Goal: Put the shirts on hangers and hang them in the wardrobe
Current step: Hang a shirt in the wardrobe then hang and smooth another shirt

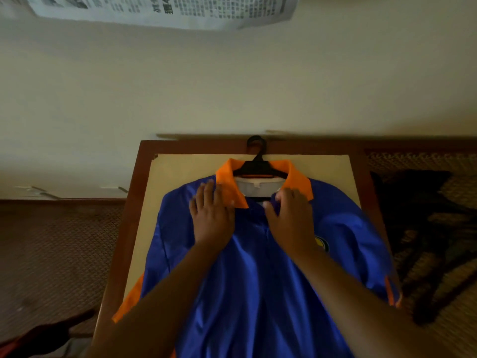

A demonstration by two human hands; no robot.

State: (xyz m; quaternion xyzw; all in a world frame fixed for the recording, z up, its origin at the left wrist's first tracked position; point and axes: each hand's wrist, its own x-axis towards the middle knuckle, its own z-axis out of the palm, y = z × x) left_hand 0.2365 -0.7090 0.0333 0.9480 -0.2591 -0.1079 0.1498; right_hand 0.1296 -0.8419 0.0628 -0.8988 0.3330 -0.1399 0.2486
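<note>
A blue shirt [247,275] with an orange collar [296,182] and orange sleeve trim lies face up on a small table [134,202]. A black plastic hanger [258,166] sits inside its neck, the hook pointing away toward the wall. My left hand [211,215] lies flat on the shirt's left chest, fingers straight, its tips at the collar's left flap. My right hand [289,218] is at the top of the placket under the right collar flap, fingers curled and pinching the fabric there.
The table has a dark wooden frame and a pale top [180,171]. A woven chair seat with dark cloth [423,228] stands to the right. A plain wall [232,86] rises behind, with a newspaper sheet [165,9] stuck high up. Patterned floor lies on the left.
</note>
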